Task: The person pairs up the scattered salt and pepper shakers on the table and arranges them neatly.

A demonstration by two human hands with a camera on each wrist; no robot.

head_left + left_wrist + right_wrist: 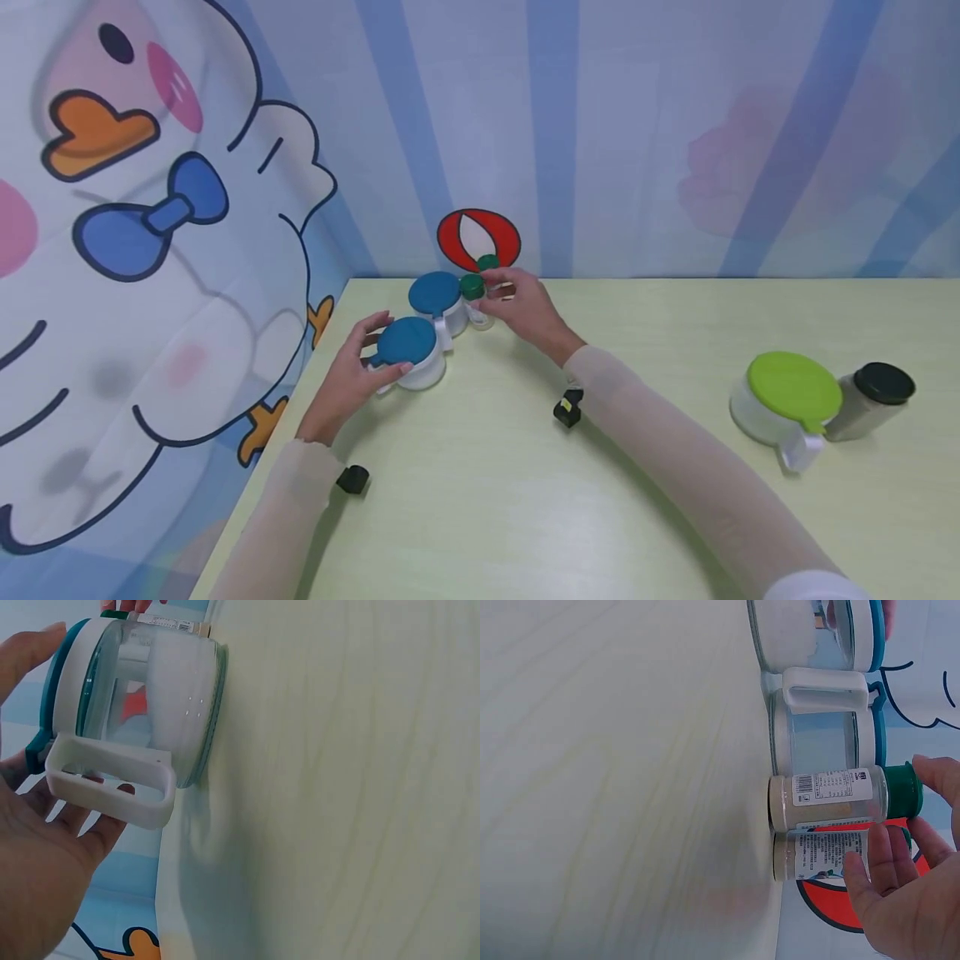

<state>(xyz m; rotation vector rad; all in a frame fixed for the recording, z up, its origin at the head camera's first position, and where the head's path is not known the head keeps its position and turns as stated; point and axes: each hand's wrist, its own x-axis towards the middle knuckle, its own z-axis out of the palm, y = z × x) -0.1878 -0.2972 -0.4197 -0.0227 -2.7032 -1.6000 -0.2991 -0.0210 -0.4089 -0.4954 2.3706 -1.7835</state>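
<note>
My left hand (348, 379) holds a glass seasoning jar (420, 373) with a blue lid, thumb and fingers spread round its top. In the left wrist view that jar (180, 697) shows white contents and a white handle (112, 780). A second blue-lidded jar (435, 293) stands right behind it. My right hand (528, 308) pinches the green cap of a spice bottle (829, 796) between thumb and fingers. This bottle is upright beside the second jar. Another green-capped bottle (821, 855) stands close behind, partly hidden by my fingers.
At the right of the table (480, 500) stands a jar with a lime-green lid (795, 387) and a white handle. Close beside it is a black-capped bottle (870, 400). A printed wall cloth (622, 150) rises along the table's back edge, with a cartoon bird (187, 333) on the left side.
</note>
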